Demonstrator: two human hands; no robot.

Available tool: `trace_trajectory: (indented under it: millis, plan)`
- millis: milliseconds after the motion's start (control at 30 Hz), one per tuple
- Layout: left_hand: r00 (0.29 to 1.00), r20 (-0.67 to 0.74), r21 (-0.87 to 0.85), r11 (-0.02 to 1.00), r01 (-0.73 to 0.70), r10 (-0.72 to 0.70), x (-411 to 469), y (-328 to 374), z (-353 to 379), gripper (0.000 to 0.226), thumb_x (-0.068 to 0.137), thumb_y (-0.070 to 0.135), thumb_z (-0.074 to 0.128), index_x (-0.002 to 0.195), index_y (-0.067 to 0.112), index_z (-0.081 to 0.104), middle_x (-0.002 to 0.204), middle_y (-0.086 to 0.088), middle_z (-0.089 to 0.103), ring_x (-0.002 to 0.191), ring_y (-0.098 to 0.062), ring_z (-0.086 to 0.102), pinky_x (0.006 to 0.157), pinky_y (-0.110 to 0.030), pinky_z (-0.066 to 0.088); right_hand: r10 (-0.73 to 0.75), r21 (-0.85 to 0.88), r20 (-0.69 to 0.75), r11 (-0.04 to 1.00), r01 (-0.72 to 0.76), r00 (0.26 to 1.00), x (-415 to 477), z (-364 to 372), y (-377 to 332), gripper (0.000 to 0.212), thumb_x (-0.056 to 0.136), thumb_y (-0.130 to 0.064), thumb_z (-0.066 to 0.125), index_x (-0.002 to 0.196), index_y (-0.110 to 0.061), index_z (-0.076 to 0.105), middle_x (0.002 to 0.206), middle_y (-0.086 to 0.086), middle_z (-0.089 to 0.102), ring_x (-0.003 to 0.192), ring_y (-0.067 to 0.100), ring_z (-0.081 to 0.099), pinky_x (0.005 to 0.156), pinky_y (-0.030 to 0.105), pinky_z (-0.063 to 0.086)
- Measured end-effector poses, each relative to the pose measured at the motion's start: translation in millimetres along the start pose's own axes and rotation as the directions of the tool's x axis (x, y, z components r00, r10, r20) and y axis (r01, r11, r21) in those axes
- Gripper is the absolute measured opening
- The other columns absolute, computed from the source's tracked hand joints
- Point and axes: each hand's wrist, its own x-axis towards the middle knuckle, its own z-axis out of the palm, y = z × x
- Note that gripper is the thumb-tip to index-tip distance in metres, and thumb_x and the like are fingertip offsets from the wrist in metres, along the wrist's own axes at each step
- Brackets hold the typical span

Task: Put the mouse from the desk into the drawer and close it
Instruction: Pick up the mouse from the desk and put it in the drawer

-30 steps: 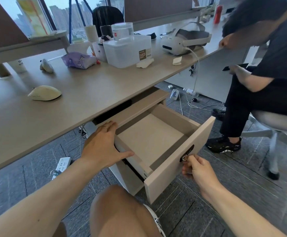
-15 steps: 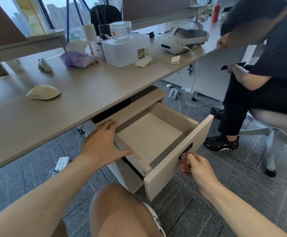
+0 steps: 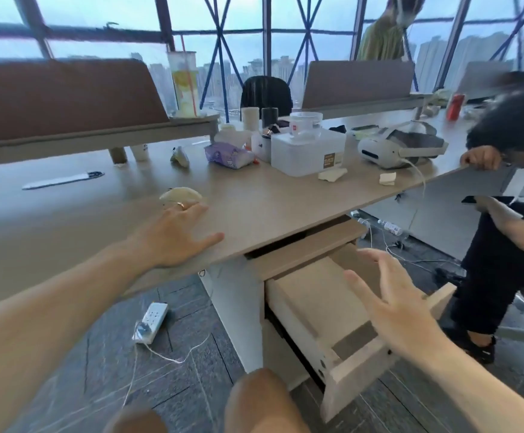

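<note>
A cream-coloured mouse (image 3: pixel 182 194) lies on the wooden desk (image 3: pixel 270 207). My left hand (image 3: pixel 174 234) hovers over the desk with fingers spread, its fingertips at the near edge of the mouse, holding nothing. The drawer (image 3: pixel 332 310) under the desk stands pulled out and empty. My right hand (image 3: pixel 388 301) floats open above the drawer, fingers apart, touching nothing.
A clear plastic box (image 3: pixel 307 153), a purple tissue pack (image 3: pixel 227 155) and a white headset (image 3: pixel 395 145) sit further back on the desk. A seated person (image 3: pixel 510 232) is close on the right. A power strip (image 3: pixel 151 320) with cable lies on the floor.
My left hand left the drawer's side and rose onto the desk up to the mouse. My right hand let go of the drawer front and lifted over the drawer. The view tilted up.
</note>
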Motion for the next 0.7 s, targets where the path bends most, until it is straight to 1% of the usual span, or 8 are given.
trace_trajectory:
  millis: [67, 167, 300, 367, 467, 533, 633, 700]
  plan:
    - [0.989, 0.074, 0.068, 0.990, 0.125, -0.130, -8, -45, -7, 0.094, 0.081, 0.084, 0.046, 0.156, 0.027, 0.035, 0.164, -0.004, 0.034, 0.146, -0.029, 0.036, 0.119, -0.042, 0.029, -0.098, -0.013, 0.080, 0.995, 0.099, 0.992, 28, 22, -32, 0.063, 0.089, -0.064, 0.044, 0.142, -0.032, 0.036, 0.139, -0.018, 0.039, 0.132, 0.001, 0.032, 0.105, 0.026, 0.025]
    - [0.963, 0.143, 0.136, 0.968, 0.209, -0.228, -25, -88, -4, 0.098, 0.081, 0.088, 0.034, 0.160, 0.031, 0.023, 0.170, 0.002, 0.020, 0.154, -0.023, 0.022, 0.124, -0.042, 0.018, -0.187, -0.027, 0.203, 0.980, 0.196, 0.961, 74, 67, -67, 0.063, 0.087, -0.062, 0.049, 0.140, -0.029, 0.041, 0.142, -0.009, 0.043, 0.136, 0.010, 0.034, 0.110, 0.030, 0.028]
    - [0.960, 0.095, 0.064, 0.964, 0.257, -0.262, -29, -111, 14, 0.128, 0.053, 0.105, 0.002, 0.159, 0.037, 0.024, 0.170, 0.005, 0.020, 0.156, -0.021, 0.017, 0.125, -0.046, 0.010, -0.254, -0.086, 0.307, 0.953, 0.292, 0.917, 143, 133, -113, 0.066, 0.082, -0.062, 0.053, 0.137, -0.028, 0.045, 0.140, 0.003, 0.048, 0.132, 0.023, 0.041, 0.110, 0.041, 0.033]
    - [0.961, 0.070, 0.028, 0.964, 0.266, -0.267, -24, -118, 20, 0.123, 0.055, 0.102, 0.006, 0.158, 0.038, 0.025, 0.169, 0.006, 0.021, 0.156, -0.020, 0.015, 0.125, -0.046, 0.008, -0.286, -0.118, 0.336, 0.932, 0.341, 0.897, 178, 166, -136, 0.064, 0.082, -0.059, 0.057, 0.137, -0.028, 0.045, 0.139, 0.004, 0.048, 0.130, 0.025, 0.043, 0.108, 0.042, 0.034]
    - [0.966, 0.048, 0.020, 0.967, 0.254, -0.255, -21, -116, 23, 0.113, 0.062, 0.096, 0.009, 0.158, 0.039, 0.023, 0.169, 0.007, 0.019, 0.156, -0.018, 0.011, 0.125, -0.046, 0.005, -0.333, -0.123, 0.306, 0.915, 0.384, 0.892, 217, 207, -162, 0.063, 0.081, -0.053, 0.064, 0.135, -0.027, 0.047, 0.135, 0.006, 0.049, 0.125, 0.028, 0.046, 0.104, 0.038, 0.036]
    - [0.967, 0.050, 0.021, 0.968, 0.249, -0.250, -19, -120, 26, 0.110, 0.064, 0.095, 0.009, 0.158, 0.040, 0.021, 0.170, 0.008, 0.017, 0.156, -0.017, 0.009, 0.125, -0.047, 0.003, -0.353, -0.114, 0.293, 0.910, 0.399, 0.889, 237, 235, -174, 0.067, 0.078, -0.050, 0.067, 0.137, -0.027, 0.047, 0.137, 0.008, 0.046, 0.126, 0.030, 0.046, 0.106, 0.039, 0.036]
    - [0.967, 0.057, 0.033, 0.968, 0.248, -0.250, -18, -126, 29, 0.108, 0.065, 0.095, 0.010, 0.159, 0.041, 0.018, 0.170, 0.009, 0.014, 0.157, -0.016, 0.006, 0.125, -0.047, 0.002, -0.379, -0.112, 0.312, 0.896, 0.430, 0.871, 257, 267, -178, 0.070, 0.079, -0.044, 0.067, 0.142, -0.030, 0.043, 0.144, 0.007, 0.040, 0.130, 0.031, 0.043, 0.111, 0.039, 0.033]
    - [0.966, 0.068, 0.050, 0.968, 0.246, -0.249, -18, -127, 30, 0.105, 0.068, 0.095, 0.012, 0.159, 0.042, 0.015, 0.171, 0.009, 0.012, 0.157, -0.015, 0.004, 0.126, -0.047, 0.002, -0.404, -0.119, 0.282, 0.885, 0.449, 0.870, 265, 279, -175, 0.062, 0.084, -0.039, 0.064, 0.141, -0.029, 0.046, 0.141, 0.009, 0.044, 0.128, 0.032, 0.046, 0.108, 0.033, 0.033]
